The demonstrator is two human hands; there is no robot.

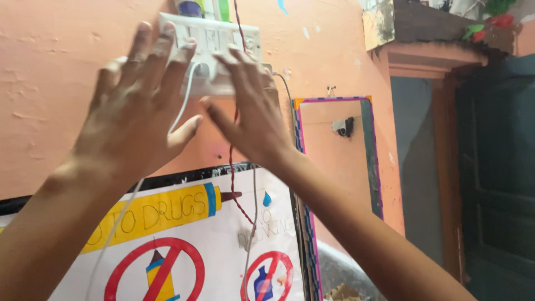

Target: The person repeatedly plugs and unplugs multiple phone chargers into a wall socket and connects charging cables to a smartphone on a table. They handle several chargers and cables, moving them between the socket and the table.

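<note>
— What do the hands hide?

— The left hand (136,108), fingers spread wide, and the right hand (253,111), fingers loosely open, cover most of the white switchboard (214,42) high on the orange wall (50,83); whether fingertips press it, I cannot tell.

— And the cords?

— A white cable (186,95) drops behind the left hand. The poster (223,245) below is cut off; the mirror (334,156) beyond shows partly.

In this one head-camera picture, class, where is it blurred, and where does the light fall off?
Head view: both hands, left hand and right hand, smear slightly at the fingertips over the white switchboard; the poster is sharper; the dark door sits in shadow.
</note>
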